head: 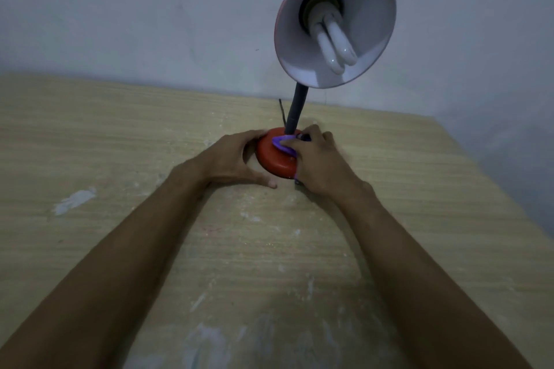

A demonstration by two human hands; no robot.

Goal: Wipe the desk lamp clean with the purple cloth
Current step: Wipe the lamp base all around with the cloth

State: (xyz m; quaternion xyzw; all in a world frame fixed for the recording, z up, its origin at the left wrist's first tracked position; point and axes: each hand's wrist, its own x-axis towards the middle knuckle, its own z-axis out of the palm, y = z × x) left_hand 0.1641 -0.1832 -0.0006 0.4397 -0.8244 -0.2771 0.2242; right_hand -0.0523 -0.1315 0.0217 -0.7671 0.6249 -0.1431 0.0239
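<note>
Near the desk's far edge, by the wall, desk lamp point(302, 84) stood upright, stem vertical. Right hand point(314, 159) pinched purple cloth point(283, 144) onto red base point(269, 159), right of stem. Left hand point(232, 159) cupped the base's left side, bracing. Desk point(120, 144) wood-grain, white-smeared; room dim.

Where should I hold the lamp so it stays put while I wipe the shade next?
Take the dark neck low down, just above the red base, coming from the left. It is a slim upright stem a hand can wrap, and the tilted shade stays free for the purple cloth.
</note>
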